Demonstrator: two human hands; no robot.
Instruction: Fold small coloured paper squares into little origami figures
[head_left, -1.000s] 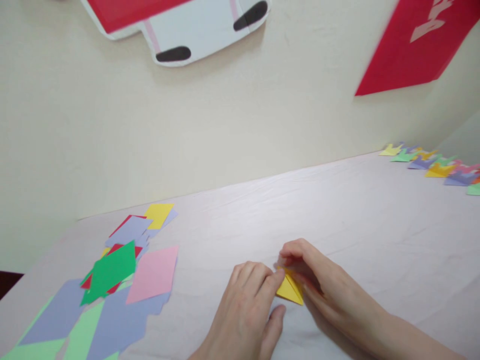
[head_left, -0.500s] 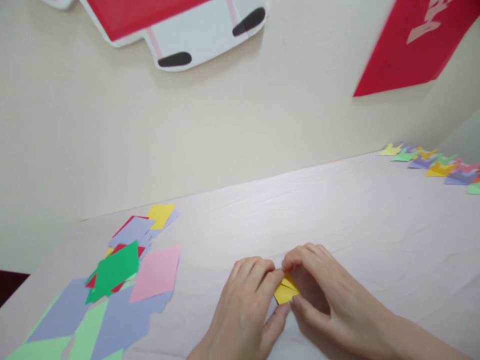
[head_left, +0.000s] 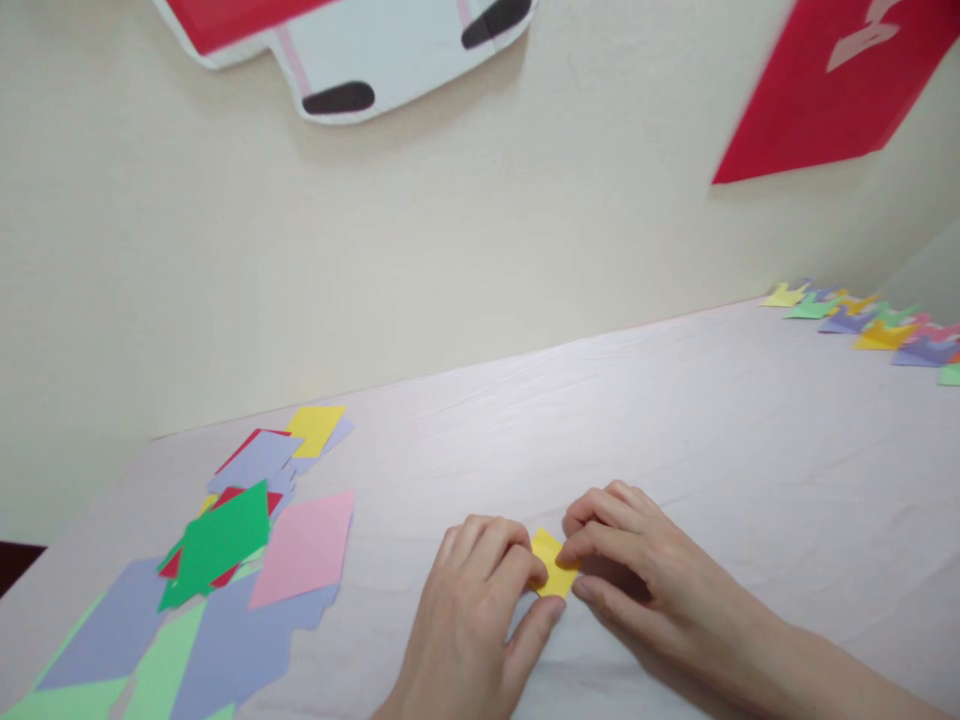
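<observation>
A small piece of folded yellow paper [head_left: 553, 574] lies between both hands at the lower middle of the head view, a plain face up. My left hand [head_left: 480, 600] grips its left side, the index finger curled onto it and the thumb at its near edge. At the right corner, the bent index finger and thumb of my right hand [head_left: 637, 560] pinch the same paper. The fingers partly cover both sides of it.
Loose paper sheets lie on the pale cloth at left, among them a green sheet [head_left: 225, 545], a pink sheet [head_left: 304, 550] and a yellow sheet [head_left: 316, 430]. Several folded paper crowns [head_left: 885, 336] line the far right edge. A wall [head_left: 450, 250] with red decorations rises behind.
The yellow paper, which showed folded flaps with a crease, now shows a smooth face with a point at its far end. Both hands have shifted slightly left, and the view has moved a little.
</observation>
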